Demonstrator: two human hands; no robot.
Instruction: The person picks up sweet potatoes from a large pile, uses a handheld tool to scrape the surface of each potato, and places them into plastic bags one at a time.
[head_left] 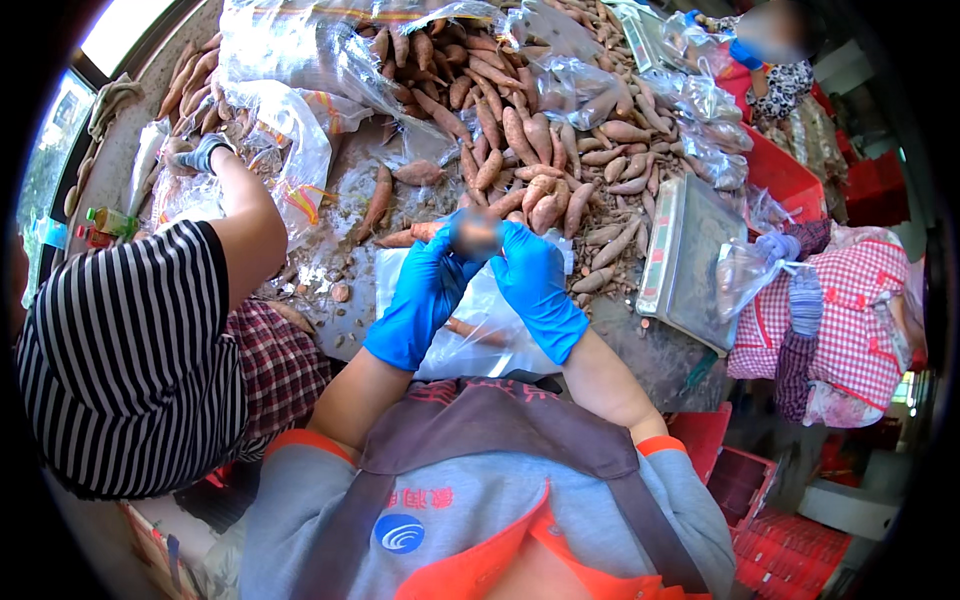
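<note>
Both my hands wear blue gloves and meet above the near edge of the table. Between my left hand point(425, 290) and my right hand point(535, 285), closed fingers pinch a brownish thing point(475, 236); it is blurred, though its colour resembles the sweet potatoes around it. Under my hands lies a clear plastic bag point(450, 350) with a sweet potato point(475, 331) showing at it. Just beyond my fingers begins a big heap of sweet potatoes point(540, 140). One sweet potato point(396, 238) lies close to my left glove.
On the right stands a flat-topped weighing scale point(695, 255), with a red crate point(785, 170) behind it. A large plastic sack point(290, 45) lies at the far left. A co-worker in stripes point(125, 350) reaches across the left side with a gloved hand point(203, 155). Another person point(780, 85) is far right.
</note>
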